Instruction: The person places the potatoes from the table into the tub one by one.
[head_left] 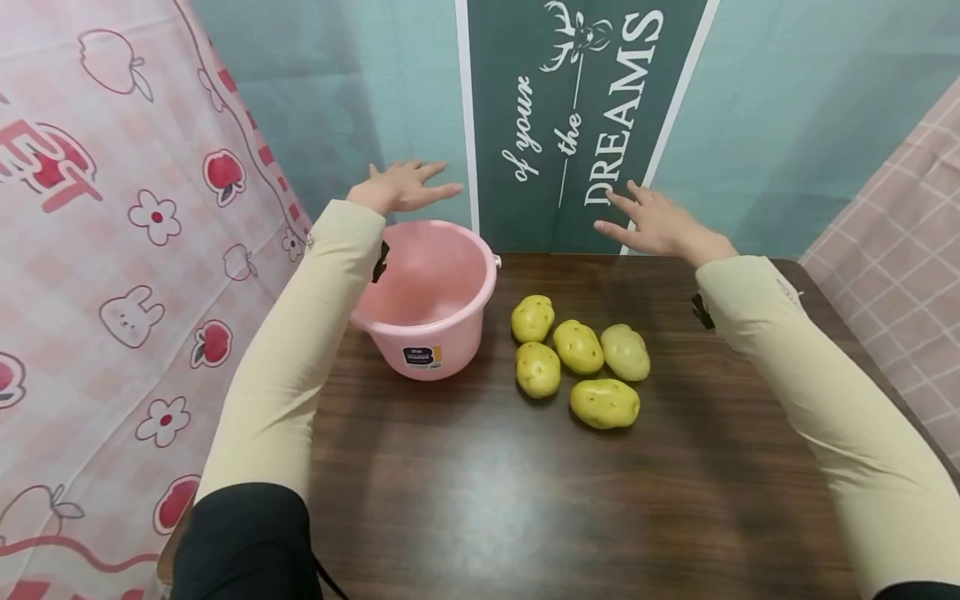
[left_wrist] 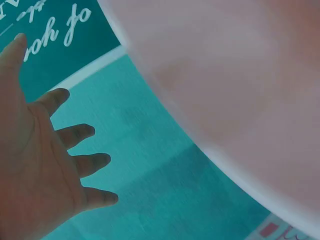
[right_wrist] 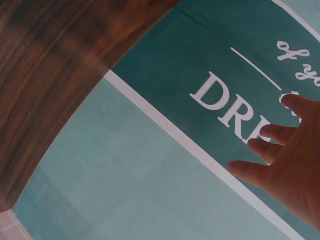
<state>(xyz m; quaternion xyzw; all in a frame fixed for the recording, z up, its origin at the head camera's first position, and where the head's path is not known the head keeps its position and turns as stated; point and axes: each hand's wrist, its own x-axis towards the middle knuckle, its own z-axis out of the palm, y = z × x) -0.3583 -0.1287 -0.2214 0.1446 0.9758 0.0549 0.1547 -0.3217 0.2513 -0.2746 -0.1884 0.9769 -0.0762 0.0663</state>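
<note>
My left hand [head_left: 405,187] hovers above the far rim of a pink bucket [head_left: 427,350], fingers spread and holding nothing. In the left wrist view the pale bucket wall [left_wrist: 230,90] fills the right side, apart from the fingers. Over the back edge of the table, my right hand [head_left: 660,221] is raised with spread fingers and nothing in it; the right wrist view shows the same hand [right_wrist: 295,160] against the cloth. Several yellow-green potatoes lie grouped right of the bucket, among them a front one [head_left: 604,403], a paler one [head_left: 626,352] and a rear one [head_left: 532,318].
The dark wooden table [head_left: 480,500] carries the bucket and potatoes. Behind it hangs a teal cloth [head_left: 795,108] with a lettered dark panel [head_left: 525,208]. A pink patterned cloth [head_left: 187,283] borders the left side, and a pink checked one [head_left: 892,242] the right.
</note>
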